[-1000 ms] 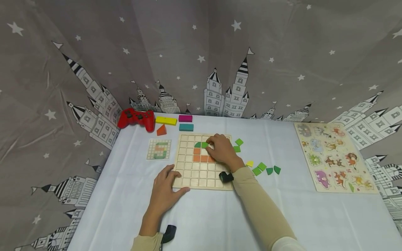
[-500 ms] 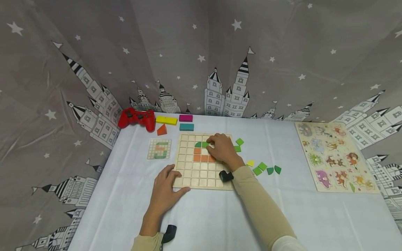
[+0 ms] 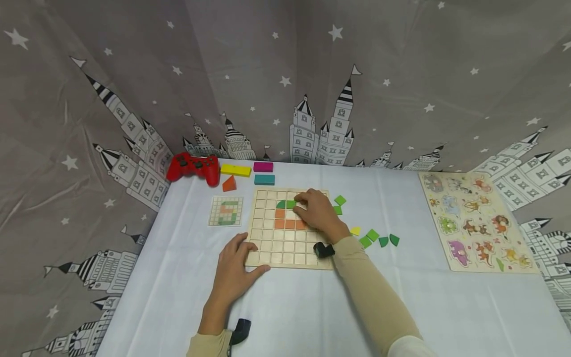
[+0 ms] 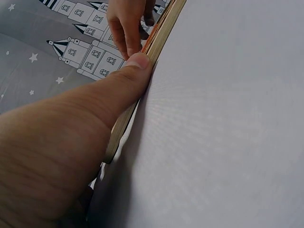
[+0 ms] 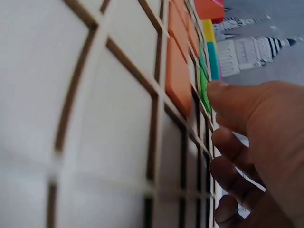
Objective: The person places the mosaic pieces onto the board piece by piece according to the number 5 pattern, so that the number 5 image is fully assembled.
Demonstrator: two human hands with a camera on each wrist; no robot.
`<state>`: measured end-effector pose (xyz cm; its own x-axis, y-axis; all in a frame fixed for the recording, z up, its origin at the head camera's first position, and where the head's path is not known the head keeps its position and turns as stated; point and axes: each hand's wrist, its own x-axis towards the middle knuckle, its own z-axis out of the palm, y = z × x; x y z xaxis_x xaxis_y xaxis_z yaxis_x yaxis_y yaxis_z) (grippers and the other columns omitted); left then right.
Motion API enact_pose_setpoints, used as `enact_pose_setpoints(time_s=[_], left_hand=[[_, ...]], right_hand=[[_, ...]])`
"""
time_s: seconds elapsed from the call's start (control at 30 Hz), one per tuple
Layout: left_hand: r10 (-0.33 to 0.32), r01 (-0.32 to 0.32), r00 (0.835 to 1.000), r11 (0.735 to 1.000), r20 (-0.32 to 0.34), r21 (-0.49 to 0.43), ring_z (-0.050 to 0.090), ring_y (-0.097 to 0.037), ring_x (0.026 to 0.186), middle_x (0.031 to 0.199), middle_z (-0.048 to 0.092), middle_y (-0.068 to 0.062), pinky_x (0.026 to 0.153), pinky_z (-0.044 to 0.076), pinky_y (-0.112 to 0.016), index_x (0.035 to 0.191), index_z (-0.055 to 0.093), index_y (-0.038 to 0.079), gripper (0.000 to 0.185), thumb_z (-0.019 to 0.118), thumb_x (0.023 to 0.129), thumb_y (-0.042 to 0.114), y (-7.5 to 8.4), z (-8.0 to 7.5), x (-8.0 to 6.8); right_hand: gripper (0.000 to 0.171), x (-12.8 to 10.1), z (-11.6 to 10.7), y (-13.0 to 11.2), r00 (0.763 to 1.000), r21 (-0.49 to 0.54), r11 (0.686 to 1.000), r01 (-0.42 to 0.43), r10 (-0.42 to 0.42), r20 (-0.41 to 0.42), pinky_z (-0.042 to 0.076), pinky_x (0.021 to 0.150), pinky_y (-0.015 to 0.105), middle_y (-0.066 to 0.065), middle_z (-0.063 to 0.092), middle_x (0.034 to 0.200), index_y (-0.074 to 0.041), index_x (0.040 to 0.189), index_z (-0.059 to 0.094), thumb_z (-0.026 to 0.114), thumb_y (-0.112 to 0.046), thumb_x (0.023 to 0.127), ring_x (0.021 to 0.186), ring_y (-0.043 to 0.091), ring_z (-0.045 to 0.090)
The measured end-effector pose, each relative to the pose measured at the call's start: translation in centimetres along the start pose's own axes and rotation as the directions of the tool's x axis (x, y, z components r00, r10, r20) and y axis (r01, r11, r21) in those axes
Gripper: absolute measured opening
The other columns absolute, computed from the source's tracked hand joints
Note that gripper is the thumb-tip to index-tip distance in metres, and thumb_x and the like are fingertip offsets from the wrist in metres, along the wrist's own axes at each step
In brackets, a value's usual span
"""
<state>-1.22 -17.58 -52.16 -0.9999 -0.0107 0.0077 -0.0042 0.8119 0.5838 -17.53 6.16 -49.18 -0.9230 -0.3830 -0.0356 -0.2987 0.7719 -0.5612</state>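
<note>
A wooden grid board point(image 3: 272, 245) lies on the white cloth. My left hand point(image 3: 234, 265) rests at its front left corner with fingers spread, the thumb against the front edge point(image 4: 164, 31). My right hand point(image 3: 317, 210) reaches over the upper part of the grid. Its thumb and index finger pinch a green square tile point(image 3: 291, 204), which sits in a cell beside a dark green rounded tile point(image 3: 281, 204). Below these are several orange square tiles point(image 3: 279, 224); the right hand partly covers that row. In the right wrist view, the thumb touches the green tile point(image 5: 204, 90).
A small pattern card point(image 3: 226, 210) lies left of the board. Behind are a red game controller point(image 3: 194, 167) and several coloured blocks point(image 3: 235, 170). Green square tiles point(image 3: 372, 235), dark green rounded tiles and a yellow tile point(image 3: 355, 231) lie right. Farther right is an animal puzzle point(image 3: 473, 223).
Both hands stay nearly where they were. The right thumb and index finger remain at the green tile; the view shifts very slightly.
</note>
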Motion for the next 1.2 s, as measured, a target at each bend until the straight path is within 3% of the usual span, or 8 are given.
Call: enact_pose_setpoints(time_s=[0.2, 0.4, 0.6, 0.73, 1.2], left_hand=[[-0.005, 0.005, 1.000, 1.000, -0.006, 0.000, 0.033, -0.037, 0.148, 0.156, 0.042, -0.014, 0.120, 0.027, -0.063, 0.112, 0.062, 0.014, 0.056, 0.091, 0.073, 0.042, 0.1, 0.1, 0.0], [0.000, 0.000, 1.000, 1.000, -0.005, -0.003, 0.033, -0.037, 0.149, 0.156, 0.041, -0.013, 0.120, 0.027, -0.063, 0.113, 0.062, 0.014, 0.056, 0.091, 0.073, 0.041, 0.0, 0.1, -0.1], [0.010, -0.010, 1.000, 1.000, -0.021, 0.000, 0.034, -0.037, 0.148, 0.155, 0.043, -0.014, 0.119, 0.027, -0.062, 0.112, 0.062, 0.014, 0.056, 0.092, 0.072, 0.041, -0.1, 0.1, 0.0], [0.019, -0.019, 0.999, 1.000, -0.033, 0.003, 0.035, -0.038, 0.147, 0.154, 0.044, -0.014, 0.118, 0.029, -0.063, 0.111, 0.063, 0.014, 0.055, 0.092, 0.072, 0.040, -0.1, 0.4, 0.1], [0.002, -0.002, 1.000, 1.000, -0.008, 0.010, 0.034, -0.038, 0.148, 0.156, 0.042, -0.014, 0.120, 0.028, -0.063, 0.113, 0.062, 0.014, 0.057, 0.091, 0.073, 0.042, -0.1, 0.3, 0.1]], right_hand=[[0.038, -1.0, -2.3, 2.6, 0.999, 0.092, 0.995, -0.025, 0.027, -0.022, 0.053, 0.095, 0.044, 0.008, 0.067, 0.112, -0.011, 0.133, 0.066, 0.067, -0.027, 0.099, 0.102, 0.025, 0.062], [0.039, -2.1, -5.1, 6.8, 0.991, 0.096, 0.989, -0.110, 0.116, -0.061, 0.050, 0.099, 0.048, 0.011, 0.063, 0.124, -0.011, 0.138, 0.062, 0.059, -0.018, 0.100, 0.109, 0.028, 0.058], [0.055, -2.9, -6.5, 9.7, 0.990, 0.104, 0.986, -0.131, 0.125, 0.058, 0.046, 0.106, 0.052, 0.016, 0.055, 0.135, -0.013, 0.145, 0.056, 0.054, -0.006, 0.090, 0.116, 0.031, 0.053], [0.054, -3.1, -6.4, 10.5, 0.989, 0.085, 0.988, -0.126, 0.118, 0.094, 0.045, 0.109, 0.053, 0.016, 0.052, 0.136, -0.014, 0.144, 0.058, 0.058, -0.009, 0.090, 0.117, 0.031, 0.051], [0.040, -3.7, -6.1, 10.7, 0.983, 0.034, 0.983, -0.180, 0.179, 0.031, 0.042, 0.116, 0.051, 0.016, 0.055, 0.133, -0.009, 0.135, 0.062, 0.067, -0.024, 0.098, 0.127, 0.034, 0.054]])
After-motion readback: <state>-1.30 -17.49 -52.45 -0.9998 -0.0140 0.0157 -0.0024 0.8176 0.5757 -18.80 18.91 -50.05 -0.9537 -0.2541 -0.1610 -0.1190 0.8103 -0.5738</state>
